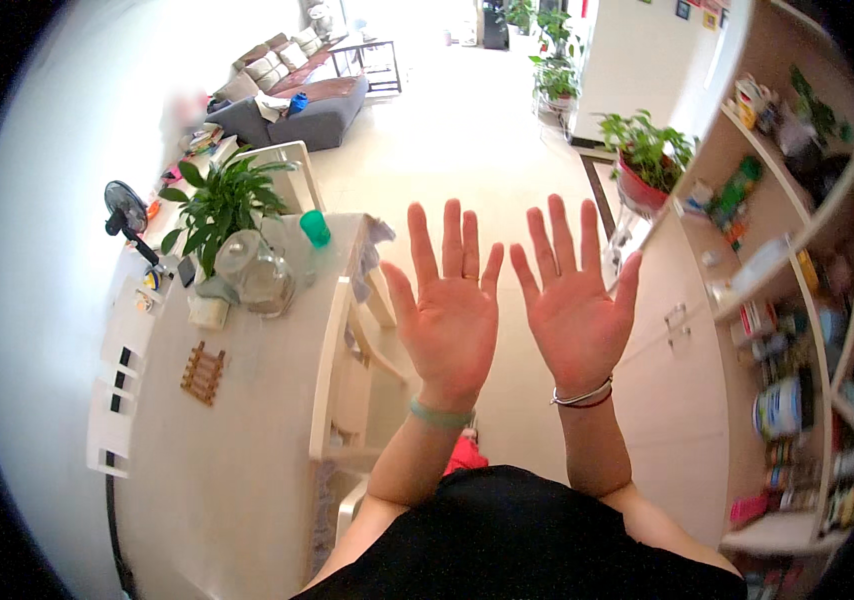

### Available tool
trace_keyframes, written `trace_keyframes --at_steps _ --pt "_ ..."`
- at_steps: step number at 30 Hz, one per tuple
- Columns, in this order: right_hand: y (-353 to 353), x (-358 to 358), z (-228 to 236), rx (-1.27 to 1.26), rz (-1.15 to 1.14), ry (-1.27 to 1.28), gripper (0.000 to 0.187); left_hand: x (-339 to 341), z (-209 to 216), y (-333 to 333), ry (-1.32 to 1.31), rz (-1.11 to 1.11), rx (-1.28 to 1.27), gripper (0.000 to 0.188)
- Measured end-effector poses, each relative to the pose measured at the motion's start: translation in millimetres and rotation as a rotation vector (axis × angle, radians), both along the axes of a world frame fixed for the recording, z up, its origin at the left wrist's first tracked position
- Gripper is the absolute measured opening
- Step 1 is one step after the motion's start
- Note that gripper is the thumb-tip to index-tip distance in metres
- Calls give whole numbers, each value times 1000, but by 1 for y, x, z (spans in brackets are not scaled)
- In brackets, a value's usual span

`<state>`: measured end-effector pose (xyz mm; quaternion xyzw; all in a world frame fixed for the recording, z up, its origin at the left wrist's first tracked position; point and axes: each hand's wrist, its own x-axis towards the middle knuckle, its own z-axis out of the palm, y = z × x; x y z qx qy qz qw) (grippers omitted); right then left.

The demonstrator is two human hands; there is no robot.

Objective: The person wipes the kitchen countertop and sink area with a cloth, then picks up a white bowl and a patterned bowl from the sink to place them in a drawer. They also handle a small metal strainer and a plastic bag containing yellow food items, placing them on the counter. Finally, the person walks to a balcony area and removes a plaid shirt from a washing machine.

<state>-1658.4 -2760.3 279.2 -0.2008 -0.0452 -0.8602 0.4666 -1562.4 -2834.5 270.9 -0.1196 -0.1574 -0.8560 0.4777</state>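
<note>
Both my hands are raised in the middle of the view, palms toward me and fingers pointing up. My left hand [450,325] is open with its fingers spread; nothing is in it. It wears a thin ring, and a pale green bangle [440,412] circles the wrist. Beside it, a small gap apart, my right hand [579,325] is likewise open and bare-palmed. A silver bangle [587,392] and a dark red cord go round that wrist. Neither hand touches any object; the left is nearest to a light wooden chair [347,390].
To the left stands a long table [237,480] bearing a leafy plant [222,205], a glass jar [259,275], a green cup [315,229] and a wooden trivet [204,373]. Crowded shelves [787,260] and a potted plant [642,180] are on the right. A grey sofa [317,120] sits far off.
</note>
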Motion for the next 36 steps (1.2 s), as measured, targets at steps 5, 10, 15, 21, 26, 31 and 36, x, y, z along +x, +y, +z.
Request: trace_keyframes --at_steps 5,10,15,21,26,31,36 --pt "-101 -111 10 23 -76 -27 70 -112 16 -108 -22 -7 -52 62" --pt "-191 -227 0 -20 -145 -61 69 -230 3 -209 -7 -93 -45 61" --pt "-295 -346 -9 -14 -127 -62 68 -353 -7 -312 -16 -122 -21 61" --pt "-451 -461 4 -2 -37 -45 68 -455 4 -454 -33 -21 -11 60" --pt "-589 -532 -4 25 64 -44 69 -520 -4 -582 30 104 11 60" --pt "-729 -616 -18 18 107 -40 68 -604 -19 -719 25 97 -6 59" --pt "-862 -715 -6 12 65 -33 68 -707 -3 -858 -16 101 -50 60"
